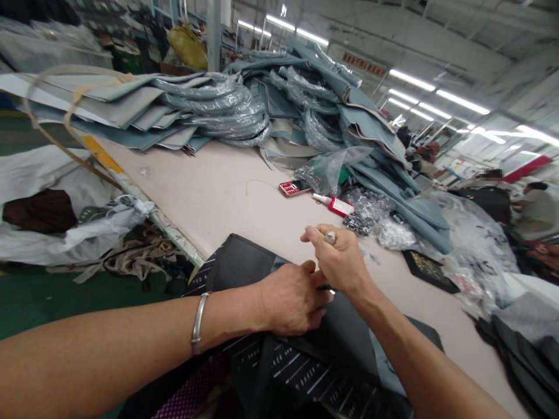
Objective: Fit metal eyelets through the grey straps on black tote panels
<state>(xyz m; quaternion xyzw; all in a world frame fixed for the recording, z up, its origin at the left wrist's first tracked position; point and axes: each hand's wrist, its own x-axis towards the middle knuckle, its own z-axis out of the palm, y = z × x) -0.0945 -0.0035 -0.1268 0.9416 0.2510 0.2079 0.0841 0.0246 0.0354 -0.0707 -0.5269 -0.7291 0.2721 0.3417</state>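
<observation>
Lower centre of frame: flat black fabric piece. Left hand curled over it, grip unclear; right hand clenched round grey-ended tool. Red-and-white plastic bottle on pale beige bench, right of centre.

- Right hand wrapped round a grey-ended tool, much of it hidden!
- Left hand covers part of the black material.
- Both forearms cut off by the edges.
- Print on the red bottle: too small to read!

R grip w/ tool, L grip on blk material
</observation>
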